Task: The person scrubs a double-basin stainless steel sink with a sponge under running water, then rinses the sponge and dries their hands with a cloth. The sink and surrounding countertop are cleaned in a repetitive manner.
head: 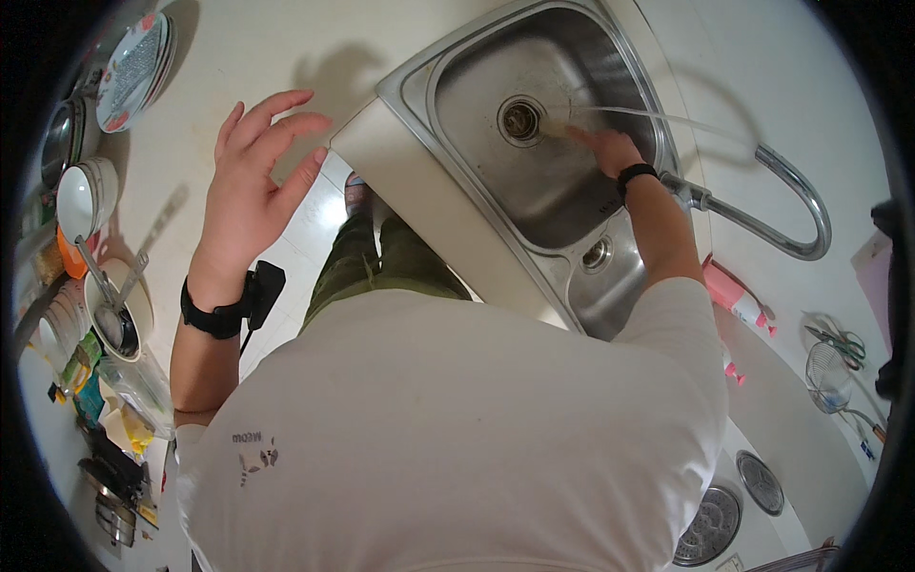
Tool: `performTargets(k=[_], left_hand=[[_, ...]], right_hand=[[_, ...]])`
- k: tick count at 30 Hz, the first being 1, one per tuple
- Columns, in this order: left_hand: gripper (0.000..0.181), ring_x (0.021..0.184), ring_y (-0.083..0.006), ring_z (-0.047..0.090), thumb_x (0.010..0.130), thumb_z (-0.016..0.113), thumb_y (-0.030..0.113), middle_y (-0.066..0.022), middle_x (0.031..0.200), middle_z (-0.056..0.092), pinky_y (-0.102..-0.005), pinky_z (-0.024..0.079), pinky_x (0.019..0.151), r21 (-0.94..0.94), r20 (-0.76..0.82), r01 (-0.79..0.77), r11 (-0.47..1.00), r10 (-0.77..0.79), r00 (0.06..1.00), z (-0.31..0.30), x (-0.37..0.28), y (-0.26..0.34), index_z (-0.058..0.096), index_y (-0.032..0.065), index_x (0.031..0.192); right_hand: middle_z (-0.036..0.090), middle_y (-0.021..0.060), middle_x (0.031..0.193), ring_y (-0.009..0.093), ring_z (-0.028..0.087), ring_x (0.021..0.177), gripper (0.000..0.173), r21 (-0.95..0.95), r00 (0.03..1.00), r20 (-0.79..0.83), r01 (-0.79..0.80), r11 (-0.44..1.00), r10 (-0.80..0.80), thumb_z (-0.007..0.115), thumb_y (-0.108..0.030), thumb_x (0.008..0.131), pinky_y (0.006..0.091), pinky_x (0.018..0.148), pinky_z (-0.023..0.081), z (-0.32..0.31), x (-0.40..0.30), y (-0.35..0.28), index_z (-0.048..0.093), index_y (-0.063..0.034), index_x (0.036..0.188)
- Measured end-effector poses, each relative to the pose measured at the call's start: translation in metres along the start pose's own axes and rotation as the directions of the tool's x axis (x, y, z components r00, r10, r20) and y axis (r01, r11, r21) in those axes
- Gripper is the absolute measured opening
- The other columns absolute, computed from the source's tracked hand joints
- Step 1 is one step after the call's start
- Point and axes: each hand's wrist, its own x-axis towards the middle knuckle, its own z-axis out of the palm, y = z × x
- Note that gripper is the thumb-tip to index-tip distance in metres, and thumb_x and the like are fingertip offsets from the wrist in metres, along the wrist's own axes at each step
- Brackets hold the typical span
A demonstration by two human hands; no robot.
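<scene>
My left hand (250,179) hangs in the air left of the sink, its fingers spread and holding nothing. Its wrist wears a black strap (214,314) with a small black box. My right hand (611,150) reaches into the large stainless steel sink basin (493,186), fingers extended towards the drain (520,121). A pale blur lies at its fingertips; whether they grip anything is unclear. Dark matter shows inside the drain. From the curved chrome faucet (811,207), a thin water stream (643,112) runs into the basin near this hand.
Stacked plates (136,71), bowls (78,200) and a utensil holder (143,307) stand at the left. A smaller basin (607,286) adjoins the large one. Pink bottles (733,289), scissors (847,347) and a wire strainer (828,375) are at the right.
</scene>
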Motion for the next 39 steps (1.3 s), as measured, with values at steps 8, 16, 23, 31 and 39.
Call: performTargets(k=[8,16,23,31,39], left_hand=[[0.024,0.121,-0.0238,0.055,0.089,0.067,0.017,-0.0036,0.131,0.059,-0.0514,0.023,0.116,-0.014,0.022,-0.023,1.000,0.023,0.999,0.006,0.005,0.000,0.067,0.0147,0.113],[0.024,0.121,-0.0246,0.055,0.089,0.067,0.015,-0.0051,0.131,0.059,-0.0522,0.023,0.116,-0.028,-0.017,-0.036,0.999,0.035,0.999,-0.006,0.009,-0.006,0.067,0.0125,0.112],[0.023,0.120,-0.0262,0.056,0.089,0.068,0.014,-0.0067,0.130,0.059,-0.0531,0.023,0.116,-0.036,-0.025,-0.037,0.999,0.036,0.999,-0.013,0.003,-0.014,0.067,0.0114,0.111],[0.023,0.120,-0.0267,0.055,0.088,0.067,0.013,-0.0080,0.130,0.059,-0.0523,0.022,0.116,-0.003,-0.028,-0.026,1.000,0.026,0.999,-0.027,0.004,-0.024,0.067,0.0109,0.112],[0.025,0.123,-0.0256,0.054,0.087,0.068,0.011,-0.0077,0.130,0.059,-0.0521,0.021,0.117,-0.055,0.029,-0.037,0.998,0.039,0.999,-0.020,0.012,-0.016,0.067,0.0104,0.112]], right_hand=[[0.053,0.0158,0.141,0.036,0.052,0.127,0.056,0.518,0.917,0.143,-0.390,0.761,0.373,0.047,-0.022,0.099,0.0502,0.105,0.040,0.061,0.056,-0.069,0.028,-0.0187,0.151],[0.058,0.0130,0.135,0.034,0.055,0.123,0.040,-0.235,0.927,0.375,0.100,0.967,-0.005,0.046,-0.032,0.102,0.0528,0.103,0.041,0.024,0.058,-0.090,0.061,-0.0092,0.132],[0.067,0.0149,0.119,0.032,0.063,0.111,0.027,0.078,0.915,0.380,-0.177,0.981,0.135,0.053,-0.013,0.097,0.0461,0.093,0.051,0.022,0.013,-0.097,0.070,-0.0042,0.116],[0.054,0.0038,0.143,0.028,0.051,0.132,0.038,0.218,0.893,0.341,-0.381,0.899,0.295,0.055,-0.024,0.099,0.0555,0.104,0.042,0.050,0.091,-0.090,0.060,-0.0164,0.136],[0.055,0.0133,0.141,0.032,0.055,0.127,0.066,-0.168,0.940,0.274,-0.162,0.972,0.204,0.056,-0.033,0.097,0.0508,0.103,0.043,-0.021,0.062,-0.109,0.029,-0.0141,0.154]])
